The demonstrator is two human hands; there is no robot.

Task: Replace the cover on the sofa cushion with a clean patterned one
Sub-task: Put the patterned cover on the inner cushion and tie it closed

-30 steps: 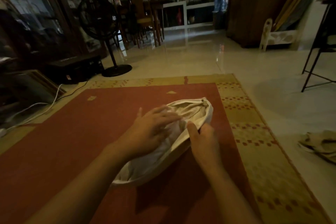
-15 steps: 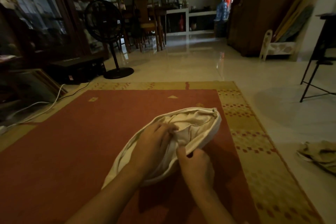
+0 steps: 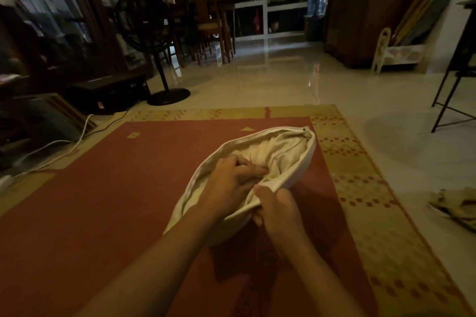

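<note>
Item: plain cream cover, opening agape, lying mid-rug toward its right border. The cushion is seen bunched inside. The left hand is sunk into the opening, fingers curled into the cushion; the right hand is clamped on the cover's near edge. Step judged: stripping. The edge is best held back firmly while the cushion is drawn out in small gathers.

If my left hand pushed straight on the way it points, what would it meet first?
Probably the bunched cream cushion fabric just ahead of the left hand, inside the open white cover; depth is unclear.
</note>
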